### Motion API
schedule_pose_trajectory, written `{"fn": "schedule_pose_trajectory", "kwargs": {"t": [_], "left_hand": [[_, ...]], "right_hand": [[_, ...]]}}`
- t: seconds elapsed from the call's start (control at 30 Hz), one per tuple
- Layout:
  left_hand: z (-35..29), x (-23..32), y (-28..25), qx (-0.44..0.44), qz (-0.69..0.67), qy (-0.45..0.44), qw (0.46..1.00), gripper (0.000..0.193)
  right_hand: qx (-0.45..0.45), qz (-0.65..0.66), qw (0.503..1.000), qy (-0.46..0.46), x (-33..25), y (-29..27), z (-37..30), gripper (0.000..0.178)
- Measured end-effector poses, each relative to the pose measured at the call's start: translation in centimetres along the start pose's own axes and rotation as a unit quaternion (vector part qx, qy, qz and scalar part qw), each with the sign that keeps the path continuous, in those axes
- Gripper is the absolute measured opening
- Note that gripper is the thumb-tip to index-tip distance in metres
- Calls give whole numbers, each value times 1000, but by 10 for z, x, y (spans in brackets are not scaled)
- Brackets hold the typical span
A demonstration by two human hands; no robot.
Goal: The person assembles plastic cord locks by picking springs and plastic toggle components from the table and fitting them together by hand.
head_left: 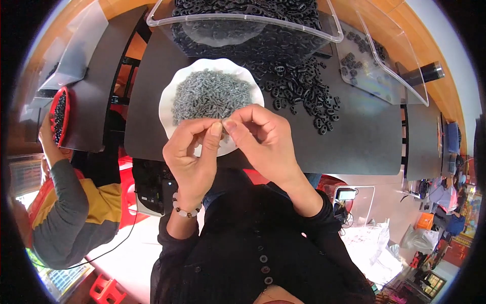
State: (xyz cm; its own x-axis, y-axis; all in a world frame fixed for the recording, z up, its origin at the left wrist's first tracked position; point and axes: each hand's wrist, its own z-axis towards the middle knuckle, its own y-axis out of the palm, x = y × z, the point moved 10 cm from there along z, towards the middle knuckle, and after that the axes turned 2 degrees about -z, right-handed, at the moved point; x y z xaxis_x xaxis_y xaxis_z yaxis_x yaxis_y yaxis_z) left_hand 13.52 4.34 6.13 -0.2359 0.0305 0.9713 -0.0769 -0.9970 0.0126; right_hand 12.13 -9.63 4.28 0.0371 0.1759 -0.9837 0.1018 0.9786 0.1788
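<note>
**Both hands pinched together over a plate of tiny grey pieces**

At far left, a co-worker's hand (pixel 46 129) is at a shallow red oval tray (pixel 67 115) of small black pieces. Toward the middle stands a white, scallop-rimmed plate (pixel 167 96), heaped with slender, translucent grey pieces (pixel 212 93). These look very light, hard and smooth, so a loose grip would probably let them slip; thumb and forefinger pads at mid-length seem the best hold.

Over the plate's near edge, the left hand (pixel 191 152) has thumb and forefinger closed tip to tip, the other fingers curled in. The right hand (pixel 266 144) mirrors it, its pinched tips meeting the left's. What lies between them is mostly covered; I cannot tell which piece it is.

Right of the plate, glossy black oval pieces with two holes (pixel 306 88) spill across the dark table (pixel 354 139), in front of a clear plastic bin (pixel 243 19) full of more. They look stiff, light and slick, likely sturdy, and best taken by the outer rim.

No brand, label or writing can be read on pieces, plate or bin.
</note>
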Motion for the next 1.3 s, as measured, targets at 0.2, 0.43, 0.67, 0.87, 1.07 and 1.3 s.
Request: {"fn": "schedule_pose_trajectory", "kwargs": {"t": [0.2,0.43,0.67,0.87,1.07,1.3], "left_hand": [[2,-15,-5,-23,-33,-94,995,11],[1,-11,-3,-14,-11,-62,998,11],[-12,-10,19,-35,-85,-83,992,13],[-37,-24,68,-102,-173,-164,966,22],[-57,-41,97,-146,-241,-225,933,21],[-69,-36,113,-171,-222,-237,930,21]], "right_hand": [[26,-320,892,-318,-61,9,-12,7],[13,-401,882,-247,-43,-3,6,18],[19,-25,999,-6,-8,-37,-5,21],[74,36,996,-17,0,-62,-44,13],[122,-32,992,-6,7,-88,-74,14],[133,29,990,45,8,-100,-91,15]]}}
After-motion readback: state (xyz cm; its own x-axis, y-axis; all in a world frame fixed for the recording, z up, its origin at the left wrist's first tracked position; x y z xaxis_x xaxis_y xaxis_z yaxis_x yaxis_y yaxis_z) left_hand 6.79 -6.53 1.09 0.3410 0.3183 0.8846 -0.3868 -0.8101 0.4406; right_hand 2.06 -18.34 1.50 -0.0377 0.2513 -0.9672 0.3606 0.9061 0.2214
